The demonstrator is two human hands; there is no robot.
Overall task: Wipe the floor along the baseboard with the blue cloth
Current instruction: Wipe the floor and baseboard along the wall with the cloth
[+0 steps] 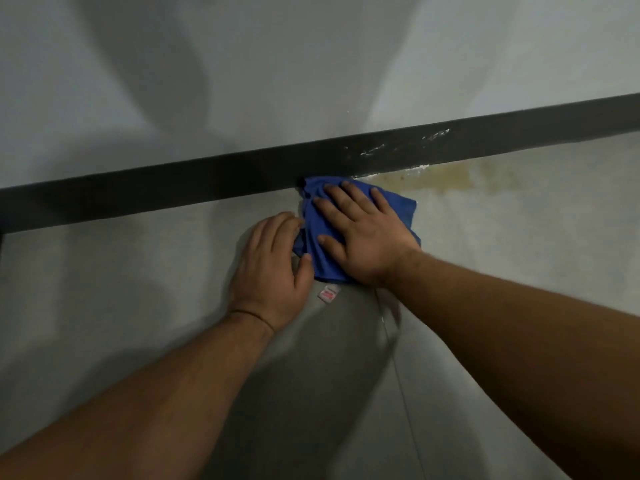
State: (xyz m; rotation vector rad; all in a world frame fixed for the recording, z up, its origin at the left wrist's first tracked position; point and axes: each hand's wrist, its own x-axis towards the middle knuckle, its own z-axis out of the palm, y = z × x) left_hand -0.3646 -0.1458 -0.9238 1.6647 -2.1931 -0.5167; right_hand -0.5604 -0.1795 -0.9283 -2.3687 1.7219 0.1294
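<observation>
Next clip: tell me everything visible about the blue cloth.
The blue cloth is a soft, crumpled rag with a small white-and-pink tag at its near edge. It lies bunched on the pale floor, its far corner against the dark baseboard, beside a yellowish stain. The right hand presses flat on top; the left hand touches its left edge.
</observation>
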